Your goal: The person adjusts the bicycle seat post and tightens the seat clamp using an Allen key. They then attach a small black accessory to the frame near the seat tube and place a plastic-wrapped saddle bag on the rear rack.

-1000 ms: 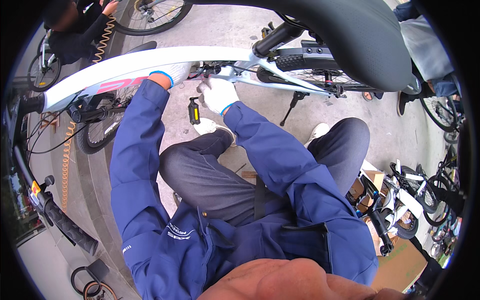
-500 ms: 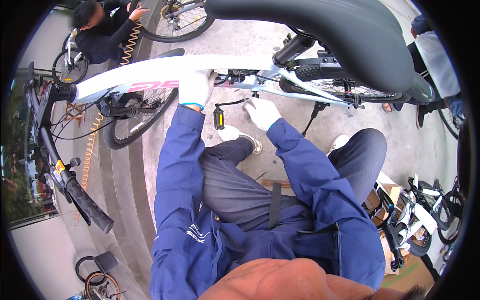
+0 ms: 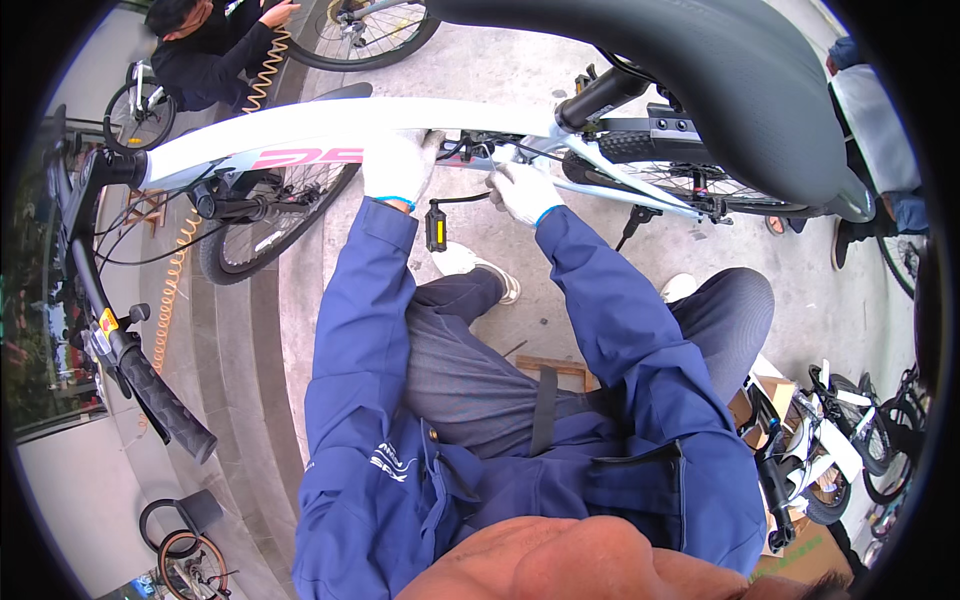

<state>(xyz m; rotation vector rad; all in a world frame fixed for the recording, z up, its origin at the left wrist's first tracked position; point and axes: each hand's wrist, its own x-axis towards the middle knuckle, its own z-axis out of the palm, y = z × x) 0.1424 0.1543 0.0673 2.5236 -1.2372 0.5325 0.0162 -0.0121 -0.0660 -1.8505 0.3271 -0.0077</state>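
A white bicycle frame (image 3: 250, 132) with pink lettering stretches across in front of me. My left hand (image 3: 398, 168), in a white glove, is closed against the frame's middle, its fingertips partly hidden. Just to its right, my gloved right hand (image 3: 524, 192) pinches beside the dark mechanism (image 3: 478, 147) below the top tube. A thin, pale bent piece shows at its fingertips; what exactly the fingers hold I cannot make out. Below the hands hangs a crank with a black pedal (image 3: 436, 230) bearing a yellow reflector. The large black saddle (image 3: 700, 75) is at upper right.
At left the handlebar grip (image 3: 165, 400) juts toward me. A coiled air hose (image 3: 180, 290) runs along the steps. A person (image 3: 215, 55) crouches at upper left; another stands at far right. The kickstand (image 3: 632, 225) and bicycle parts (image 3: 815, 450) on cardboard are to the right.
My right hand has risen from near the crank to the mechanism under the top tube, fingers now bent together. My left hand stays at the frame. The view has shifted slightly.
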